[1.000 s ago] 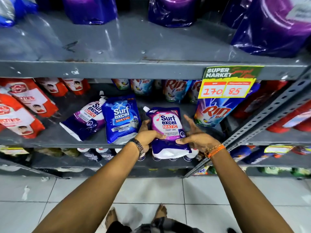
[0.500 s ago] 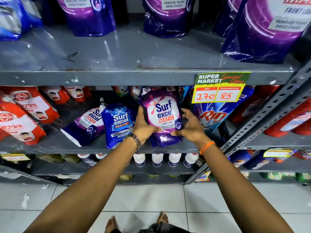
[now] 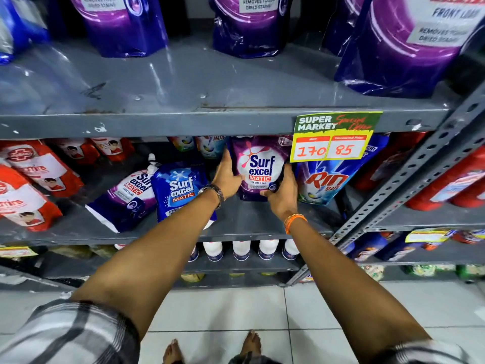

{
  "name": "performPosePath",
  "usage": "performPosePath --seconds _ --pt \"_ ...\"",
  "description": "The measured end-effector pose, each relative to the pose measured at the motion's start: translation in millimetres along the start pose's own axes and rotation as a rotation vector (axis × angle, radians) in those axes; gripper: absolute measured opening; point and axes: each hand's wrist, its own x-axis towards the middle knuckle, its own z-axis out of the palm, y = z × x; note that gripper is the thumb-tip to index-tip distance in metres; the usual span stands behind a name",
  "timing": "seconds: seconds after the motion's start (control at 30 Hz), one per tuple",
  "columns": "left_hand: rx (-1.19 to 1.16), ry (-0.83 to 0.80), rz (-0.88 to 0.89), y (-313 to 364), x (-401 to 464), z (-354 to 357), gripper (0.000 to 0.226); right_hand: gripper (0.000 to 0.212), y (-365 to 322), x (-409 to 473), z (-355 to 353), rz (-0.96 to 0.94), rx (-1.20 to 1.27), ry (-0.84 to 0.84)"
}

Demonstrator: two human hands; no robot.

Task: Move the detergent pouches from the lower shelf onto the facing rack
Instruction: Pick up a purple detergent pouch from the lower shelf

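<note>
Both arms reach out straight; the left hand [image 3: 227, 177] at 9 o'clock and right hand [image 3: 282, 191] at 5 o'clock clamp their grip on an upright purple pouch [image 3: 258, 168] on the middle shelf [image 3: 262, 219].

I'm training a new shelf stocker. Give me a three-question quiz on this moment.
1. True or false: both hands grip the purple Surf Excel pouch.
2. Which pouch stands immediately right of it? A) Rin pouch B) red pouch C) milk bottle
3. Fill in: the price tag shows 170 discounted to ___.

Key:
1. True: the left hand and right hand hold its sides.
2. A, the Rin pouch.
3. 85
</note>
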Motion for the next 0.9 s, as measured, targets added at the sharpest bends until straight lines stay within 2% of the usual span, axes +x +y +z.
performPosePath --seconds 0.17,0.33,0.4,0.5,0.53,0.63,0.67,0.73,0.9 --pt "0.011 -0.034 -0.033 -2 -1 -5 0.104 0.1 2 -2 5 -0.008 -0.016 0.012" --pt "-0.057 -0.032 -0.072 -2 -11 -21 0.111 0.107 3 -13 13 0.054 0.156 0.059" --pt "-0.139 0.034 -0.099 -6 -23 -37 0.101 0.1 -8 -28 18 0.185 0.359 0.158" --pt "-0.137 0.246 -0.169 -28 -49 -76 0.07 0.068 -28 -63 34 0.234 0.477 0.299" --pt "-0.136 0.322 -0.204 -38 -59 -89 0.06 0.059 -34 -71 41 0.244 0.502 0.283" --pt "-0.095 0.422 -0.336 -69 -86 -123 0.044 0.045 -54 -75 71 0.212 0.436 0.016" --pt "-0.048 0.418 -0.373 -78 -93 -131 0.04 0.037 -59 -71 83 0.183 0.354 -0.105" --pt "0.011 0.371 -0.469 -89 -98 -138 0.039 0.038 -69 -57 104 0.168 0.246 -0.25" --pt "-0.284 0.219 -0.618 -102 -88 -135 0.049 0.031 -94 -17 147 0.283 0.086 -0.363"
